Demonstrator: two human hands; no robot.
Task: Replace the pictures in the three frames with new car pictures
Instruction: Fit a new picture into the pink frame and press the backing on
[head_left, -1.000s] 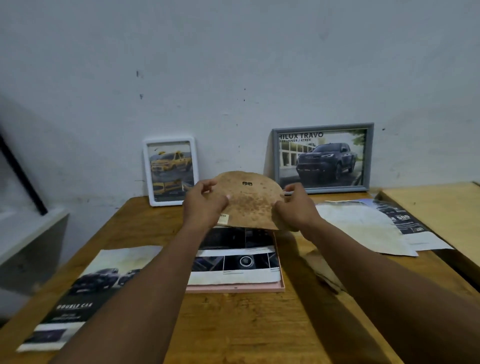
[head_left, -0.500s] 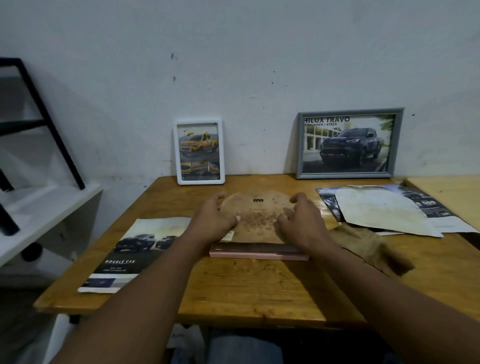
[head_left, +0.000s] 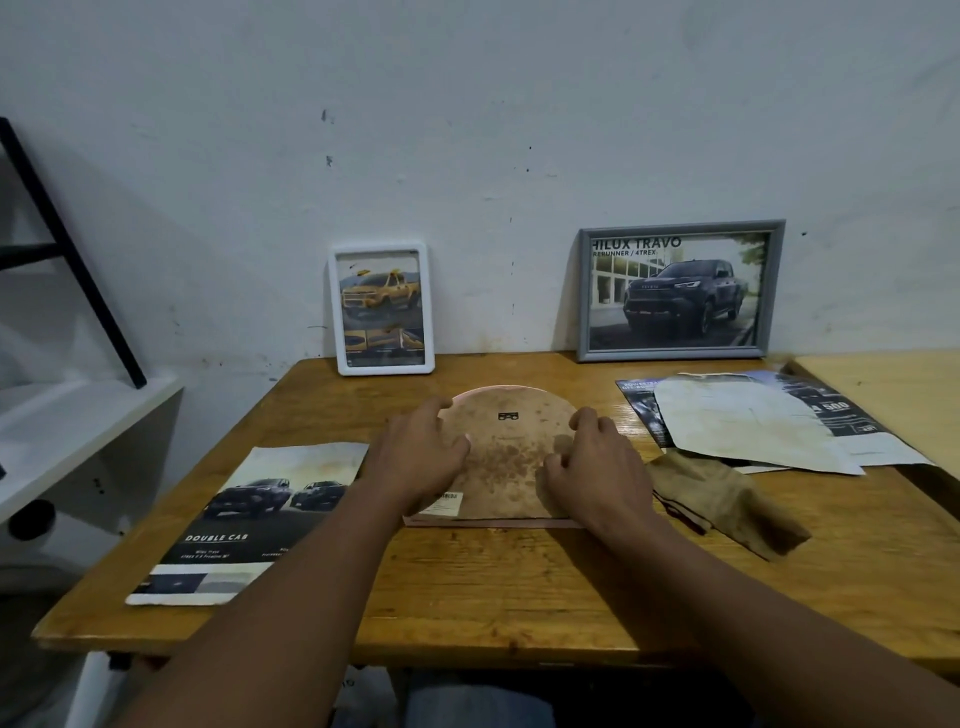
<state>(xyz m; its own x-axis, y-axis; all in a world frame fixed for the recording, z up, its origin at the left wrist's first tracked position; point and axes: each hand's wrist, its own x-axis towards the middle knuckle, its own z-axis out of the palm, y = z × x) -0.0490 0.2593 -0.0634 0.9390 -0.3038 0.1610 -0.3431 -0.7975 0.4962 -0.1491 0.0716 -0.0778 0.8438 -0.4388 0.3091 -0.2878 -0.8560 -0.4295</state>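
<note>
A brown, stained, arch-topped backing board (head_left: 511, 441) lies flat on a pink frame (head_left: 493, 523) that is face down on the wooden table (head_left: 519, 587). My left hand (head_left: 415, 460) presses on the board's left side and my right hand (head_left: 592, 462) presses on its right side, fingertips down. The picture under the board is hidden. A white frame (head_left: 382, 309) with a yellow truck picture and a grey frame (head_left: 680, 291) with a dark truck picture lean upright against the wall at the back.
A "Double Cab" car brochure (head_left: 249, 519) lies at the left of the table. Loose papers and car pictures (head_left: 748, 426) lie at the right, with a brown cloth (head_left: 727, 499) beside my right hand. A second table (head_left: 883, 384) adjoins on the right; a white shelf (head_left: 62, 426) stands left.
The backing board, held tilted up above the frame and its car picture a second ago, has come down flat onto the frame. Both hands went from holding its edges to pressing on it.
</note>
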